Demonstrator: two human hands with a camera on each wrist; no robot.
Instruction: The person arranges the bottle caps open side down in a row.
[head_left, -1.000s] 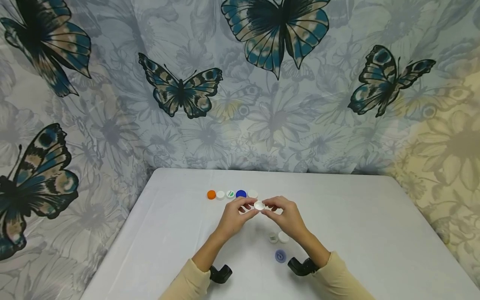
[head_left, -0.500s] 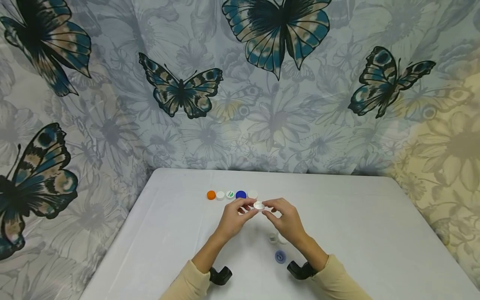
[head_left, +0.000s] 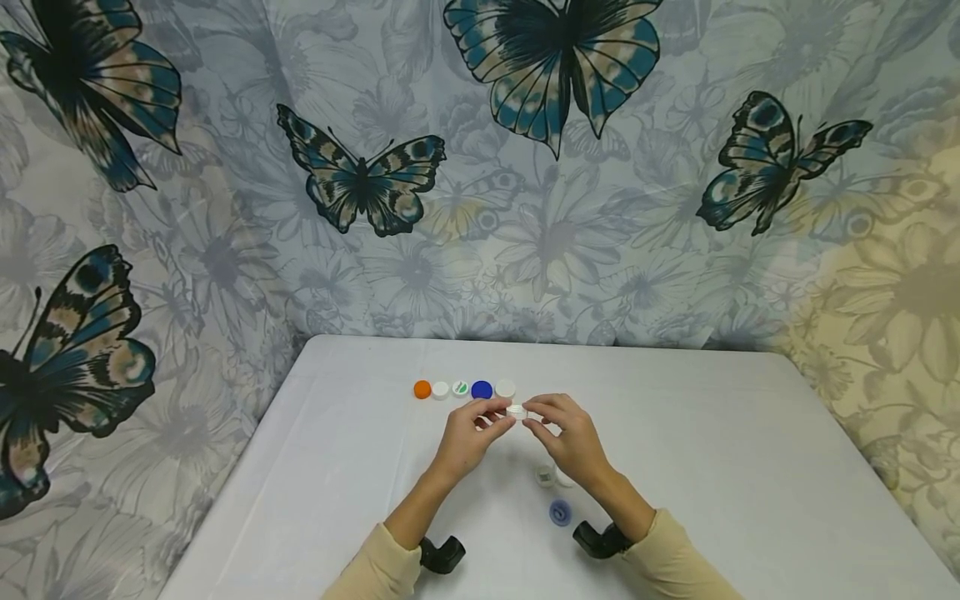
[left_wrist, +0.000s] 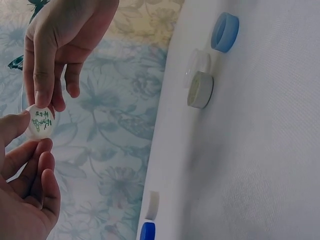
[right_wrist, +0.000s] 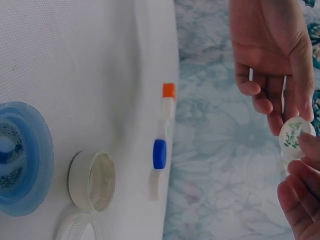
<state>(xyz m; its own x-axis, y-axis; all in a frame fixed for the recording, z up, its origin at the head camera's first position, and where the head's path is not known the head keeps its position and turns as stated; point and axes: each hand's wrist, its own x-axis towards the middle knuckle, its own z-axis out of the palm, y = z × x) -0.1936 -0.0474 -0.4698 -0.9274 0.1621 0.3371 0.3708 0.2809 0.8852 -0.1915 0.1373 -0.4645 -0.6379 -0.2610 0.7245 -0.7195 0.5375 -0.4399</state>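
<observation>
Both hands meet over the table around a small white bottle cap with green print on its face, seen in the left wrist view. My left hand pinches one side between thumb and fingers. From the opposite side, my right hand pinches it too, its thumb lying over the printed face in the right wrist view. Just behind the hands runs a row of caps: orange, white, white with a green mark, dark blue and another white one.
Nearer the body lie a pale blue cap, an off-white cap and a translucent white cap, which the right wrist partly hides from the head camera. The white table ends at a butterfly-print cloth.
The held cap has tipped, showing its round face a second ago and more of its side now in the head view. Both hands stay nearly in place.
</observation>
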